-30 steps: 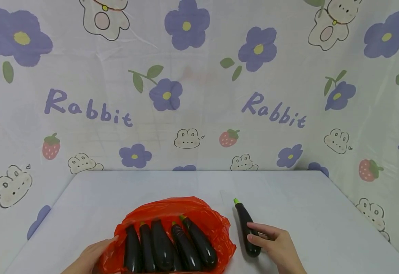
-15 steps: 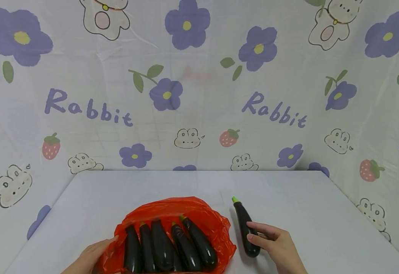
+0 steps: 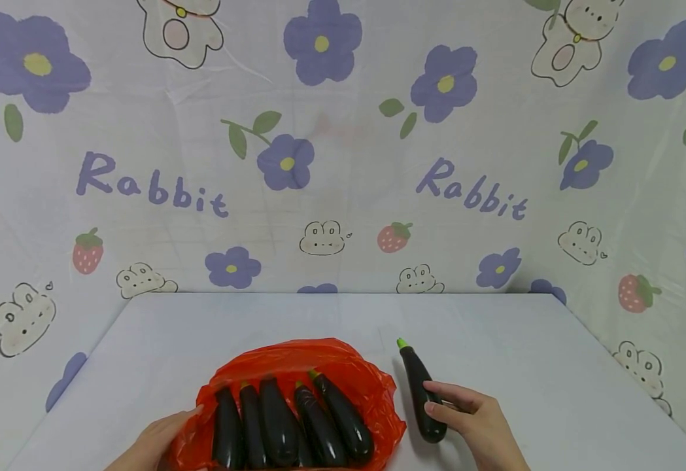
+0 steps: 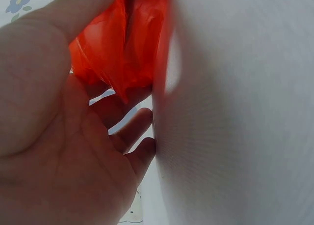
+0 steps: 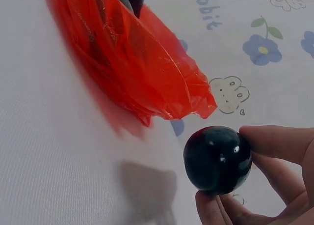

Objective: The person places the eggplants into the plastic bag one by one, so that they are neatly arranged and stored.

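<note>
My right hand (image 3: 477,418) pinches a dark, glossy eggplant (image 3: 420,391) between thumb and fingers, to the right of the bag. Its green stem end points away and slightly left. In the right wrist view its rounded end (image 5: 217,160) faces the camera, with its shadow apart from it on the table. A red plastic bag (image 3: 386,392) lies open at the front middle, with several eggplants (image 3: 278,422) side by side inside. At the bag's left edge my left hand (image 3: 157,439) holds the red plastic (image 4: 142,43) between thumb and fingers; the fingertips are partly hidden.
The white table (image 3: 496,340) reaches back to a hanging cloth (image 3: 348,196) printed with flowers, rabbits and strawberries. Cloth also rises along the left and right sides. The bag's lower edge is cut off by the head view.
The eggplant in my right hand has tilted a little, its stem end shifting slightly left. My left hand and the bag look unchanged.
</note>
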`<state>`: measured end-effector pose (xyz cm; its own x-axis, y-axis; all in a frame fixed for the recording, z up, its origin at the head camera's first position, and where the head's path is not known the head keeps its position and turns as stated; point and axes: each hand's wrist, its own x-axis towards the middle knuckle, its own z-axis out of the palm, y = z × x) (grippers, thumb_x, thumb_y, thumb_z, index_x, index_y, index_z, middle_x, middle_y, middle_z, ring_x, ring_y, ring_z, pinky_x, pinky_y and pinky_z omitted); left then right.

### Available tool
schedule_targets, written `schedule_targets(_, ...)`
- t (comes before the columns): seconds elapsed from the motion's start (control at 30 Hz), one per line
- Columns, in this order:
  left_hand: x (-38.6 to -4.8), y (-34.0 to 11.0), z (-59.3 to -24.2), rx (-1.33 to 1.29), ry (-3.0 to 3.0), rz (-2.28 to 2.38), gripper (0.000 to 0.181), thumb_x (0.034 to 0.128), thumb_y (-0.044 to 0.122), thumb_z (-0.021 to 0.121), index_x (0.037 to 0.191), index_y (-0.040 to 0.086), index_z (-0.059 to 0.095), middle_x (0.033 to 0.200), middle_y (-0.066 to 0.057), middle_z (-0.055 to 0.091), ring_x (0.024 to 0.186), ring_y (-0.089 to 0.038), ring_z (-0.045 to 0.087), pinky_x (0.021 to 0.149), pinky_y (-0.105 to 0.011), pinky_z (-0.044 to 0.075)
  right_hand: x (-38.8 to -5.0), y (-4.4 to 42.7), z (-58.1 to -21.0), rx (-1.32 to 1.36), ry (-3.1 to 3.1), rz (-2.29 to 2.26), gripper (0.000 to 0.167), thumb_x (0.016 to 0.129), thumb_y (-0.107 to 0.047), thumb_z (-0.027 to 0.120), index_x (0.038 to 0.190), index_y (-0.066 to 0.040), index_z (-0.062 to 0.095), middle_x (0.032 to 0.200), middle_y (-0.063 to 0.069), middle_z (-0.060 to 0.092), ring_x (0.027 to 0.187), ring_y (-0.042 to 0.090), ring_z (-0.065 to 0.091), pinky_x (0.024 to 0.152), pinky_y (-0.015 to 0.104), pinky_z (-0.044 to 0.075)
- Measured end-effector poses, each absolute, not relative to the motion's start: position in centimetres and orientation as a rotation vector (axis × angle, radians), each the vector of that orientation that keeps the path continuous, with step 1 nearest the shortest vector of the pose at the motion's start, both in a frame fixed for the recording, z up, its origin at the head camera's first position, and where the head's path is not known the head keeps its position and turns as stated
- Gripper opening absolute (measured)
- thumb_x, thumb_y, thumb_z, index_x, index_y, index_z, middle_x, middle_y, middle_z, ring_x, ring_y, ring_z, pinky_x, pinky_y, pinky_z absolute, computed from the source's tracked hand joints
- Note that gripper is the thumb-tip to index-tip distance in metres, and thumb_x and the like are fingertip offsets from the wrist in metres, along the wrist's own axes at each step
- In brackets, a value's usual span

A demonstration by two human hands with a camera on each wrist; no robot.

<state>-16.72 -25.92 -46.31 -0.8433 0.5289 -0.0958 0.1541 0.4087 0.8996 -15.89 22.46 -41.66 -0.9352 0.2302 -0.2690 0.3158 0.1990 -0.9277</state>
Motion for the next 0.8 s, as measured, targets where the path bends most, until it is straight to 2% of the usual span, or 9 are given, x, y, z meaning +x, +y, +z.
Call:
schedule_targets(0.3,-16.7,-26.0,-46.4,0.562,2.285,1.424,0.094,0.0786,0.026,0.083,0.152,0.004,0.029,0.144,-0.026,0.034,0.125,-0.053,0.031,0.081,-0.035,0.057,-15.8,22.3,-41.4,0.549,2.387,-1.878,0.046,0.081,-0.024,0.082,0.124,-0.013,0.070,0.118,0.011,0.067,0.107,0.027,0.059,0.091,0.050,0.051)
schedule_targets(0.63,-16.1,-25.7,-46.1,0.465,2.363,1.354,0.100,0.0744,0.033,0.086,0.151,0.005,0.029,0.146,-0.026,0.031,0.126,-0.053,0.029,0.079,-0.037,0.057,-15.2,21.5,-40.3,0.539,2.310,-1.972,0.046,0.082,-0.021,0.082,0.125,-0.011,0.069,0.118,0.012,0.066,0.104,0.027,0.061,0.090,0.048,0.052)
schedule_targets(0.8,-16.0,-25.4,-45.9,0.441,2.357,1.352,0.096,0.0767,0.033,0.084,0.152,0.006,0.029,0.147,-0.024,0.030,0.127,-0.051,0.029,0.079,-0.037,0.057,-14.7,20.7,-39.4,0.507,2.237,-2.000,0.045,0.084,-0.019,0.079,0.127,-0.009,0.067,0.121,0.014,0.064,0.108,0.030,0.060,0.090,0.050,0.051)
